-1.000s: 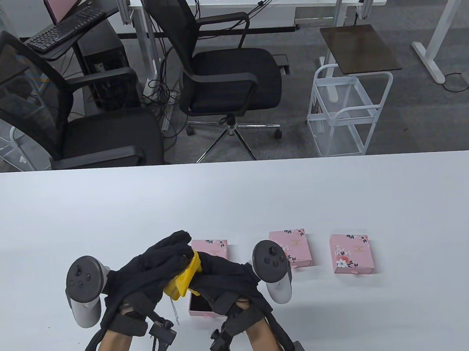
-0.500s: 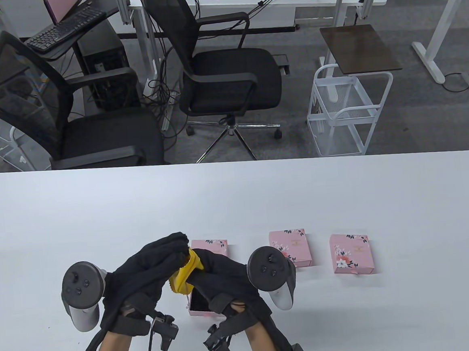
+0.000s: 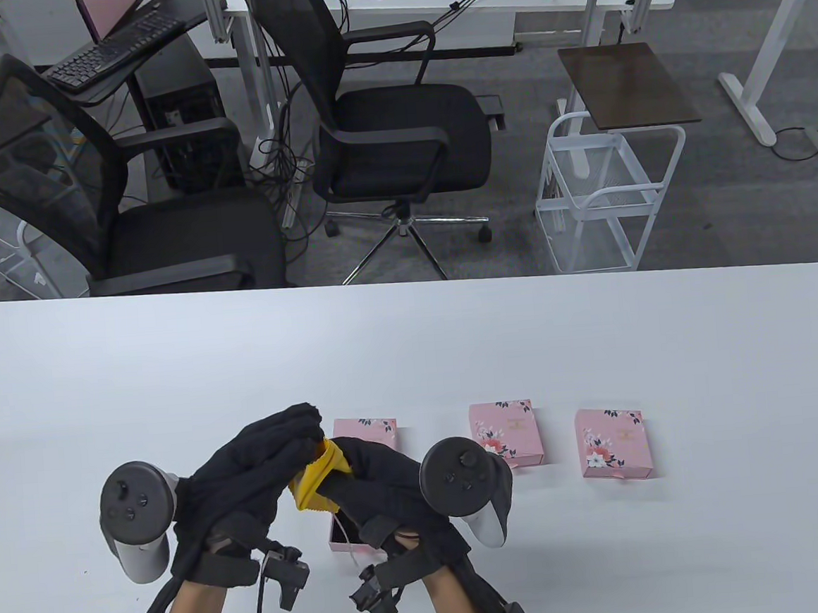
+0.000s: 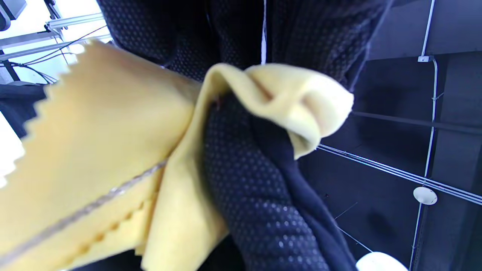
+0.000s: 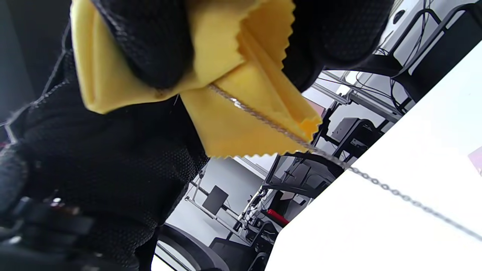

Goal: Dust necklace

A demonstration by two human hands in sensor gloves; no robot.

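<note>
A thin silver necklace chain (image 5: 263, 118) runs through a folded yellow cloth (image 3: 314, 480) held between both hands above the table's front. My right hand (image 3: 340, 460) pinches the cloth around the chain; its fingers (image 5: 150, 41) press into the fold. My left hand (image 3: 302, 435) grips the upper end of the necklace right against the cloth (image 4: 113, 124). The chain (image 4: 94, 203) lies across the cloth and its free end (image 3: 343, 534) hangs over an open pink box (image 3: 339, 544) below the hands.
A closed pink floral box (image 3: 370, 430) sits just behind the hands. Two more pink boxes (image 3: 507, 434) (image 3: 613, 442) lie to the right on the white table (image 3: 596, 348). Office chairs stand beyond the far edge.
Both hands have drifted a little left and toward me. The cloth has slid along the chain, and the hanging end has swung from left of the open box to over it.
</note>
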